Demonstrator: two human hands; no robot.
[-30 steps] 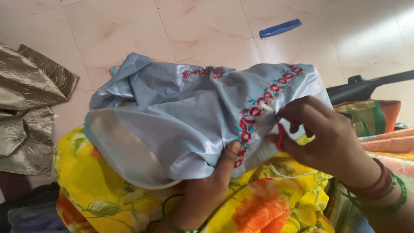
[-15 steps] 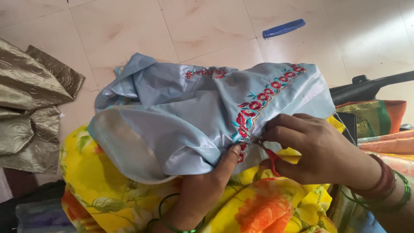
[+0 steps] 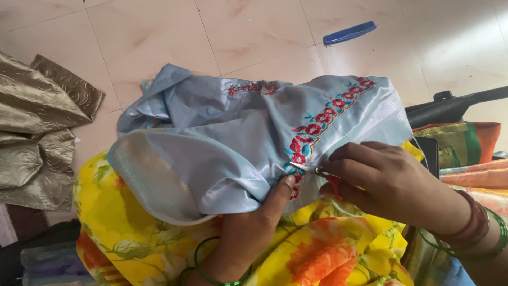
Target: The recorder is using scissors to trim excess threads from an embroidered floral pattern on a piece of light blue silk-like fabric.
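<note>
My right hand (image 3: 394, 182) grips small red-handled scissors (image 3: 317, 172), blades pointing at nine o'clock into the embroidered border (image 3: 312, 130) of the pale blue garment (image 3: 211, 143). My left hand (image 3: 248, 228) pinches the cloth from six o'clock, thumb just beside the blades.

A: Where does the view look from?

B: From the head, facing steeply down and forward over the lap onto the tiled floor (image 3: 254, 37).

A: How near?

B: Close. The left hand (image 3: 243, 233) and right hand (image 3: 391, 182) fill the lower half, with the blue cloth (image 3: 222, 143) at centre.

A: Any other view sharing this?

B: No, just this one.
</note>
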